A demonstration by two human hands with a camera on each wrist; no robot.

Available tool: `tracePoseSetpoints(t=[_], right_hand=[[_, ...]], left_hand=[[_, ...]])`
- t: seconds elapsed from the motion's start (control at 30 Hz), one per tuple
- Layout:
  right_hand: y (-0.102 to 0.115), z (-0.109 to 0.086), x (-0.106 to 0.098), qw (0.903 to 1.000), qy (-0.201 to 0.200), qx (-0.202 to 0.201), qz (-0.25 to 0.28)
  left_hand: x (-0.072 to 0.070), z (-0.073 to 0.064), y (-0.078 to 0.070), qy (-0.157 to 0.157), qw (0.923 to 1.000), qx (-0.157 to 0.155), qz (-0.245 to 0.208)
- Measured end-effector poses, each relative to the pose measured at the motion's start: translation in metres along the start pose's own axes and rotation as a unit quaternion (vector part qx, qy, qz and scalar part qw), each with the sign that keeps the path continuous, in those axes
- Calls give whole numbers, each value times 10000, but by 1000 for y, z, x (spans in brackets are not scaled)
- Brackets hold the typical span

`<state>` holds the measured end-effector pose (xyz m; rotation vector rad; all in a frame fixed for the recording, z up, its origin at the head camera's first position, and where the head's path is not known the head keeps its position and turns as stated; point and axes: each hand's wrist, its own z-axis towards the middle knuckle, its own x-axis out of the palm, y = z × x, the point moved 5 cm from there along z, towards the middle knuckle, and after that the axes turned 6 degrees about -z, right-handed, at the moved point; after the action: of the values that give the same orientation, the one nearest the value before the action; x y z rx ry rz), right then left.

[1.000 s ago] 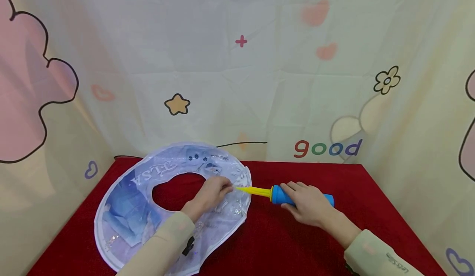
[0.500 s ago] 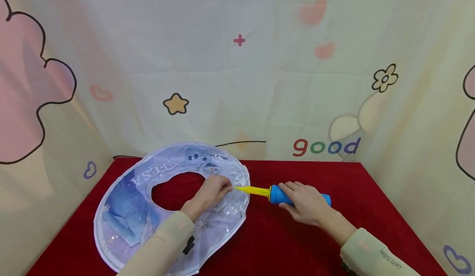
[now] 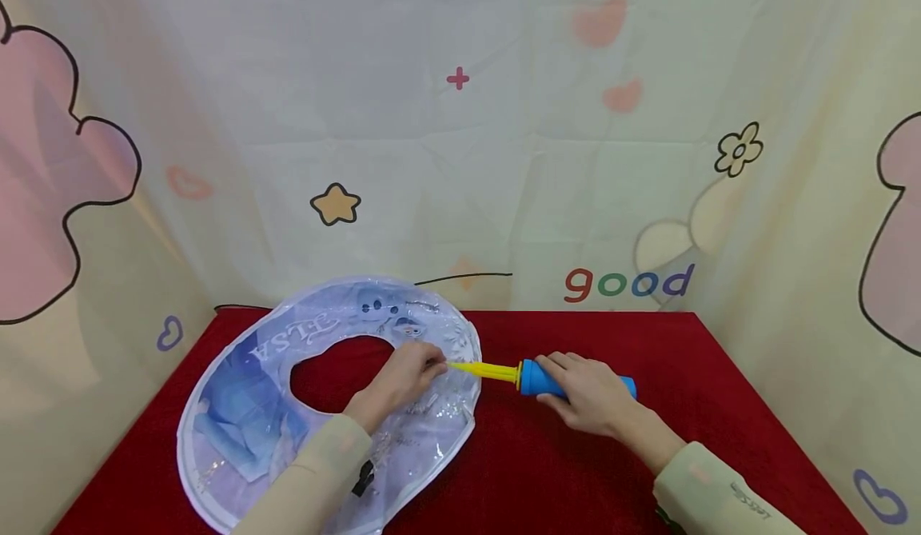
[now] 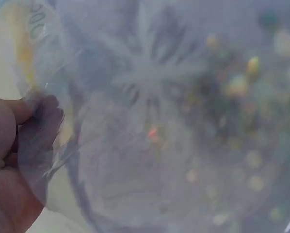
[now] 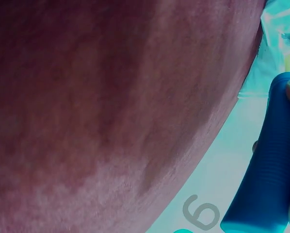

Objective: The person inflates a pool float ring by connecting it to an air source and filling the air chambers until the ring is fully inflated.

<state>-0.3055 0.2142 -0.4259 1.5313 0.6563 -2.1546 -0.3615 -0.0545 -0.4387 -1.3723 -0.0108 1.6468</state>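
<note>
Lying at seven o'clock in the head view, the ring (image 3: 248,407) is glossy, creased plastic around an oval hole, on plush red cloth (image 3: 568,479). The left hand (image 3: 406,373) pinches its clear film by the tapered yellow nozzle (image 3: 489,370); the right hand's (image 3: 586,395) fingers wrap the blue pump (image 3: 534,377) at five. Left wrist: blurred, glittery film, fingers at eight. Right wrist: finely ribbed pump between three and four.

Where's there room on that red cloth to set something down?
Bare red cloth lies between the ring and right sleeve, and between the pump and backdrop. It's crowded on the left, under the ring, and along the left hand, pump and right hand.
</note>
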Motion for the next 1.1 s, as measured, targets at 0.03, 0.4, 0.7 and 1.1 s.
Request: tracePoseSetpoints(t=[0.03, 0.4, 0.7, 1.1], right_hand=[[0, 0, 1, 10000, 32, 20, 38], [-13, 0, 5, 9961, 325, 561, 592], [-3, 8, -5, 9962, 105, 510, 692], [12, 25, -8, 9978, -161, 310, 556]], left_hand=[[0, 0, -1, 23, 10000, 1, 63], [-6, 0, -24, 73, 9823, -144, 1868], [5, 12, -52, 470, 9879, 929, 1148], [25, 22, -50, 926, 9795, 849, 1576]])
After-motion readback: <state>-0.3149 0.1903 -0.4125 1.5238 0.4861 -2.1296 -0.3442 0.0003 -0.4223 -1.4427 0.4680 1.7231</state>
